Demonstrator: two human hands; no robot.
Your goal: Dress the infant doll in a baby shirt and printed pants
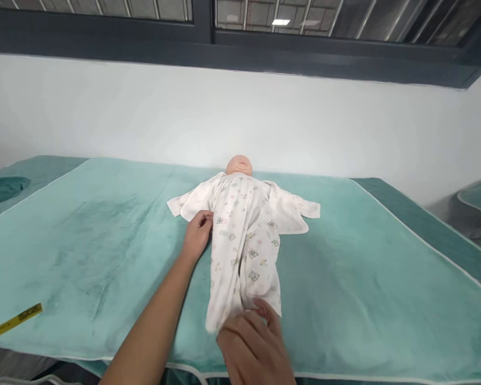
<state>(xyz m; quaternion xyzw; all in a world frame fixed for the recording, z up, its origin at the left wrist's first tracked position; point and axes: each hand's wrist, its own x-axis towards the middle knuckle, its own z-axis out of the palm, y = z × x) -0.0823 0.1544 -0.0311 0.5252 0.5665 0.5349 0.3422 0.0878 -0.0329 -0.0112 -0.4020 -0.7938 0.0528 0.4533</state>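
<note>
A baby doll [239,164] lies on its back with its head toward the wall. White printed baby clothes [232,235] cover its body and legs, with the sleeves spread out to both sides. My left hand [199,233] is closed, its fingertips pinching the left edge of the clothes at about waist height. At the near end, my right hand [256,342] is curled over the bottom of the trouser legs. Thumb and forefinger meet at the cloth there, slightly blurred. The doll's arms and feet are hidden by the clothing.
A green padded cover [344,299] with white piping spreads under the doll. A yellow strip [14,322] with dark print lies at its left front. Behind it rise a white wall [144,112] and a dark window frame [264,51].
</note>
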